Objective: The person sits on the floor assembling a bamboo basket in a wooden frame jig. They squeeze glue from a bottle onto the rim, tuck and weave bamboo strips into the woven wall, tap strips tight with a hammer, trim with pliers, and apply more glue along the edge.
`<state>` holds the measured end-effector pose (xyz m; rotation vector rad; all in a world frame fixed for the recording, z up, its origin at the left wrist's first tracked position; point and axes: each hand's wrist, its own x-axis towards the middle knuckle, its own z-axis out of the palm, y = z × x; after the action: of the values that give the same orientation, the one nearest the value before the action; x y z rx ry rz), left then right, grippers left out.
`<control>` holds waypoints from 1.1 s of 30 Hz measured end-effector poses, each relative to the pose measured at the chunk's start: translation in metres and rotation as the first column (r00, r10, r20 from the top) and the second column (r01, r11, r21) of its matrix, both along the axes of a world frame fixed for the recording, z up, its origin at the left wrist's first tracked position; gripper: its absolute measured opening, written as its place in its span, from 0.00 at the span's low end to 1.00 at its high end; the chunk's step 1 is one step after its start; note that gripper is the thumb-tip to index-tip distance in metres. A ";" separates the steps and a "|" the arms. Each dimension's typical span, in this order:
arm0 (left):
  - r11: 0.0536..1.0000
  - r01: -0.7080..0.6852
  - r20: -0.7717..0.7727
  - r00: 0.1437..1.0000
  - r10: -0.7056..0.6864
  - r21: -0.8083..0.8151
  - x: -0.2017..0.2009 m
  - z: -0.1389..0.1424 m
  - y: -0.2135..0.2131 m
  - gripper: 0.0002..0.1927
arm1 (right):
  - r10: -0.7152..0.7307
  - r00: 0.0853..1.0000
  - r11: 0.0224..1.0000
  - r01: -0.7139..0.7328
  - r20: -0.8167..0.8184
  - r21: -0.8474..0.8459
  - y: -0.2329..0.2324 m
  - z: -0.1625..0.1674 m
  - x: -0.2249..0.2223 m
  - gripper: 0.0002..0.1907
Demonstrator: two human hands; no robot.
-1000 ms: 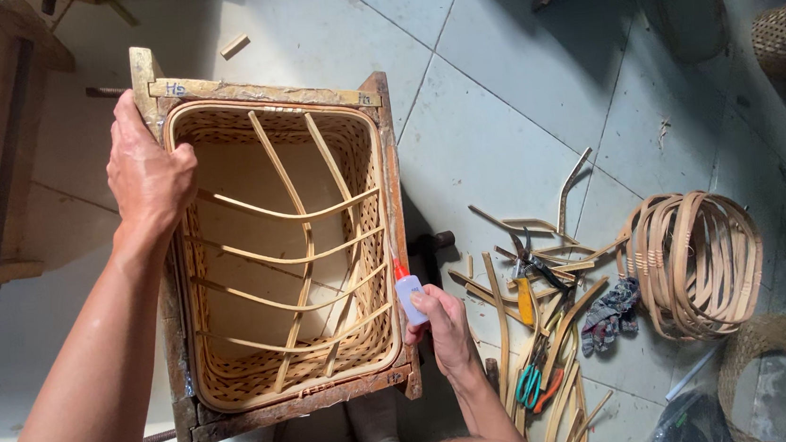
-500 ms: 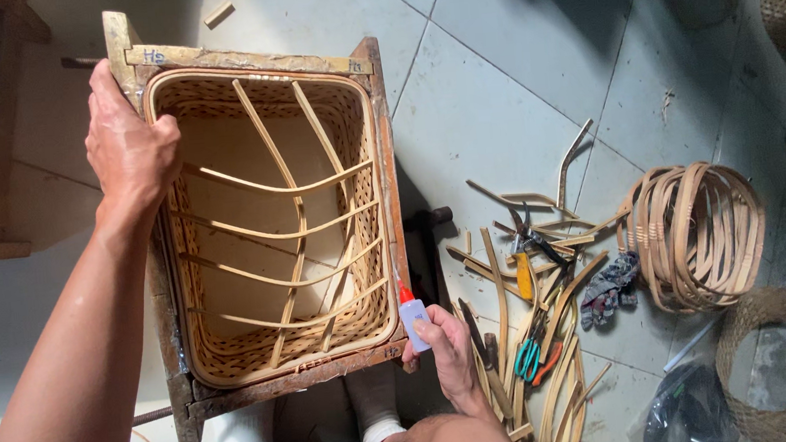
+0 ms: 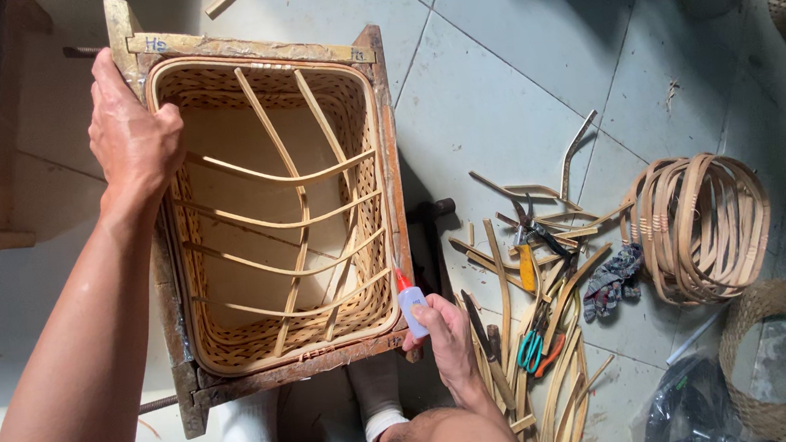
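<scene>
The basket (image 3: 278, 212) sits inside a wooden frame (image 3: 387, 155) on the floor (image 3: 494, 79), with the left hand (image 3: 132, 139) on its left rim and the right hand (image 3: 440, 326) holding a glue bottle (image 3: 409, 300) at its right corner. Right of it lie strips (image 3: 504, 297) and tools (image 3: 535, 332), then a cane coil (image 3: 702, 227) farther right.

Basket-weaving workshop, tiled floor (image 3: 515, 97), rattan coil (image 3: 702, 227), loose cane strips (image 3: 559, 387) (tools among them), half-woven basket (image 3: 278, 212)

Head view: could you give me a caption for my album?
Left hand steadies a basket; right hand holds a glue bottle.
</scene>
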<state>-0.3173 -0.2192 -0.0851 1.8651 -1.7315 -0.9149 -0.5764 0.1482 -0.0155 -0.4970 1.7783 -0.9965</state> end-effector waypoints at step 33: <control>0.975 0.055 -0.194 0.976 -0.098 -0.216 0.012 -0.010 0.013 0.34 | 0.112 0.993 0.980 -0.106 -0.031 0.168 0.088 0.015 0.013 0.19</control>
<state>-0.3057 -0.2059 -0.0948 1.5249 -1.7112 -0.8814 -0.5629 0.2358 -0.0008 -0.5069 1.8314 -0.7599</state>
